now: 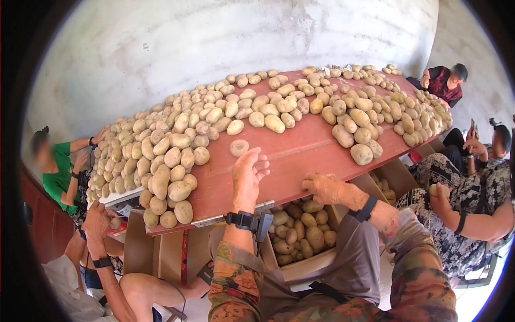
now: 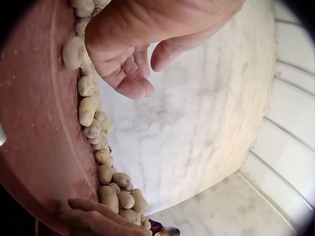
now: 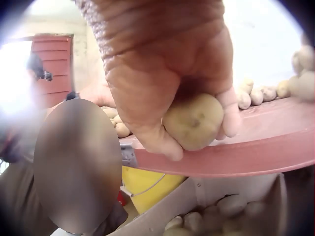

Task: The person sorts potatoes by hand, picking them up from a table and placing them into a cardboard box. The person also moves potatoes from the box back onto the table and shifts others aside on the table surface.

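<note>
My right hand [image 1: 335, 190] is at the front edge of the red board table [image 1: 257, 177], above a box [image 1: 311, 269] of potatoes. In the right wrist view its thumb and fingers grip a round, pale potato [image 3: 194, 123]. The head view hides that potato behind the hand. My left hand [image 1: 249, 180] is raised over the table with loosely bent fingers and nothing in it. Just beyond its fingertips a single potato [image 1: 239, 147] lies on the red surface. The left wrist view shows the left hand's relaxed fingers [image 2: 130, 88] against the pale wall.
Potatoes [image 1: 161, 139] cover the table's left end, and another heap [image 1: 359, 115] lies to the right. Another box [image 1: 394, 180] of potatoes stands at the right, with a person [image 1: 466, 204] holding a potato beside it. Other people sit around the table. A yellow bucket [image 3: 147, 189] stands below.
</note>
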